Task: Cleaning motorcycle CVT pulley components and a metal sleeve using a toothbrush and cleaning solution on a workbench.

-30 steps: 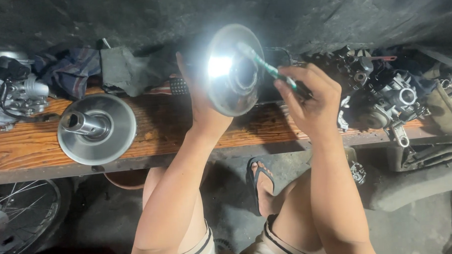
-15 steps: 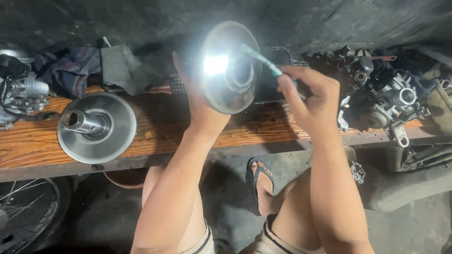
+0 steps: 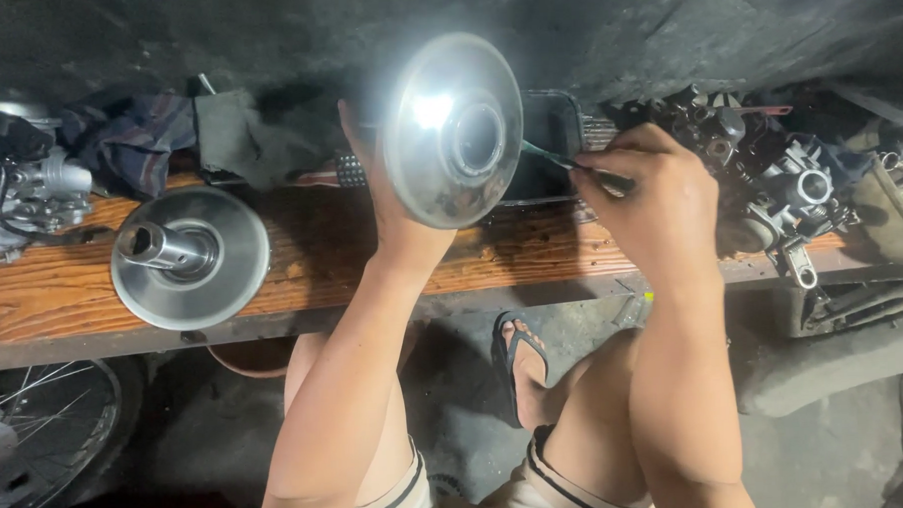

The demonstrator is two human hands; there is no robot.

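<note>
We grip the shiny pulley disc [image 3: 454,131] from behind with our left hand [image 3: 395,211], held above the counter [image 3: 302,274]. At its three o'clock, our right hand [image 3: 650,197] pinches a green tool [image 3: 548,157], tip pointing at nine o'clock toward the hub.

pulley discs: 2, held [image 3: 454,129], on surface [image 3: 189,256]
hands: 2, left [image 3: 390,211], right [image 3: 650,197]
green-handled tool: 1 [image 3: 558,160]
spoked wheel: 1 [image 3: 38,439]
sandalled foot: 1 [image 3: 520,357]
</note>
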